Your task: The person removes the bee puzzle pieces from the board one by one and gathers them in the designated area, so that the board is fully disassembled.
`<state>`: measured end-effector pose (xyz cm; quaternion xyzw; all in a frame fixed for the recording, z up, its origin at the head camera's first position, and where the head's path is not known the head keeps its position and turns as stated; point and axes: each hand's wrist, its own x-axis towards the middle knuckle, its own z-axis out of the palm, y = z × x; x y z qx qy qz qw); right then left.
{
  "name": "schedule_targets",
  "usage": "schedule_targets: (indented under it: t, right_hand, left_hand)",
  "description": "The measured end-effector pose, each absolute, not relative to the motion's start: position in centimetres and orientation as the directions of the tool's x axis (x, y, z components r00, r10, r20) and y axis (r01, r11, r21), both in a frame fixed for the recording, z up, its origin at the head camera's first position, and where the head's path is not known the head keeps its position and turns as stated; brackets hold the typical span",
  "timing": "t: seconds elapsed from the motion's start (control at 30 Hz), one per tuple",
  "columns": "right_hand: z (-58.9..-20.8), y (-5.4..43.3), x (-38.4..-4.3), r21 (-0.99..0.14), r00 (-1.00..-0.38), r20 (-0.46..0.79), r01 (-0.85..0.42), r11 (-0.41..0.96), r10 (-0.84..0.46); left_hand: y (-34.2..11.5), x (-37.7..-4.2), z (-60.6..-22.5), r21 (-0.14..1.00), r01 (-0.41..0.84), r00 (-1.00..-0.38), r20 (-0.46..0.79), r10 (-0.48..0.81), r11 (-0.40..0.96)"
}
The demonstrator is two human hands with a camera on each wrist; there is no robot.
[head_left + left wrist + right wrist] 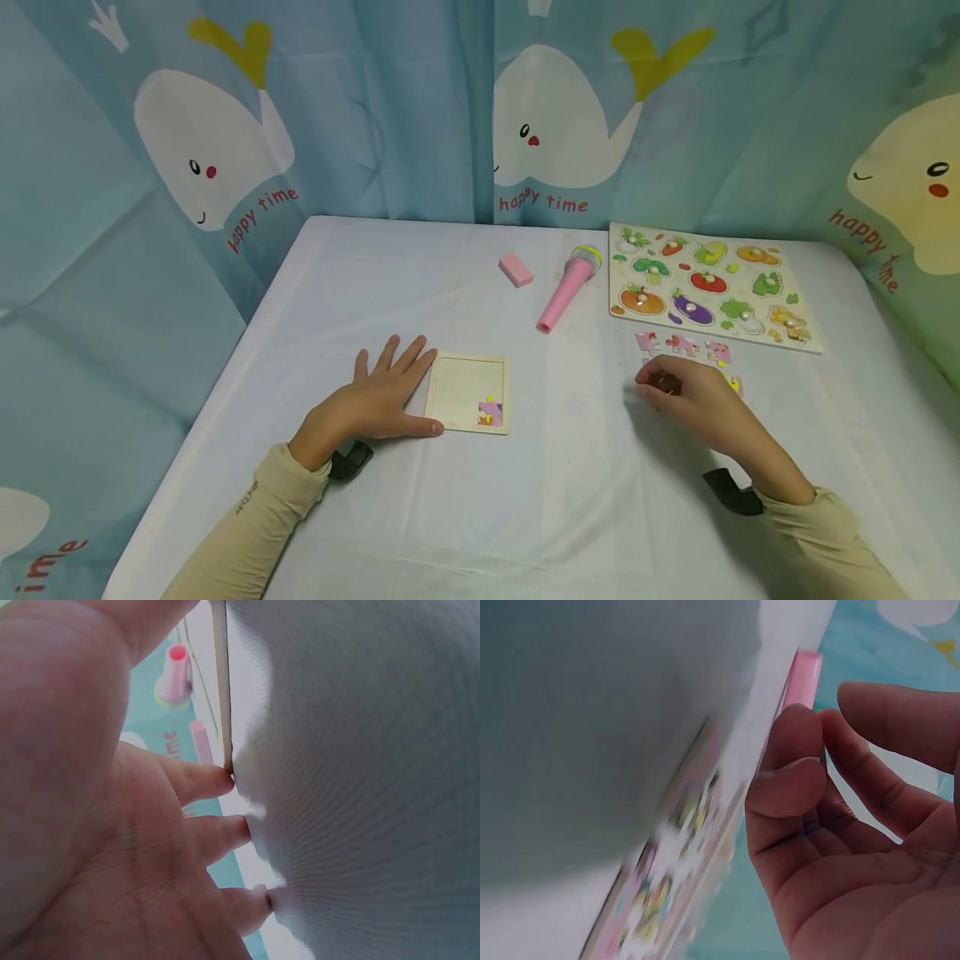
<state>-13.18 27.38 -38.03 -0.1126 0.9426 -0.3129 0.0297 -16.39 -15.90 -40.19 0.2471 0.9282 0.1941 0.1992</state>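
Note:
My left hand [382, 404] lies spread on the table, its index fingertip and thumb at the left edge of a square wooden puzzle tray [506, 375]. One pink jigsaw piece [491, 413] sits in the tray's lower right corner. Over on the right, my right hand [693, 398] hovers by several loose pink jigsaw pieces [717, 352], partly covering them. Its fingers [787, 787] are loosely bent, the thumb stands apart from them, and nothing shows between them. In the right wrist view the loose pieces [656, 900] are blurred.
A vegetable peg puzzle board [708, 308] lies at the back right, behind the loose pieces. Left of it are a pink toy microphone [567, 292] and a pink block [515, 270]. Printed curtains [420, 108] hang around the white table's back and sides.

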Motion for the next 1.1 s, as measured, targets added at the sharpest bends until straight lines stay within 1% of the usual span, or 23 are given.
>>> schedule_targets:
  t: [0.1,0.37,0.47,0.77,1.1]
  right_hand:
    - [-38.0,26.2,-13.4,-0.609,-0.966,0.032,-0.222,0.762,-0.257]
    - [-38.1,23.3,-13.8,-0.71,-0.943,0.012,-0.242,0.661,-0.332]
    - [-38.1,22.2,-13.9,-0.732,-0.934,0.017,-0.255,0.632,-0.357]
    - [-38.2,19.2,-14.5,-0.749,-0.907,0.007,-0.284,0.599,-0.422]
    - [-38.7,16.3,-14.9,-0.728,-0.856,0.047,-0.382,0.569,-0.515]
  left_hand:
    - [-15.8,-16.4,-40.1,0.461,0.38,-0.798,-0.274,0.536,0.802]
    - [-15.8,-16.4,-40.2,0.454,0.387,-0.797,-0.273,0.539,0.803]
    - [-15.8,-16.5,-40.3,0.453,0.385,-0.798,-0.274,0.537,0.804]
    - [-15.8,-16.4,-40.3,0.451,0.378,-0.801,-0.278,0.53,0.808]
    - [-15.8,-16.4,-40.4,0.442,0.384,-0.8,-0.279,0.531,0.811]
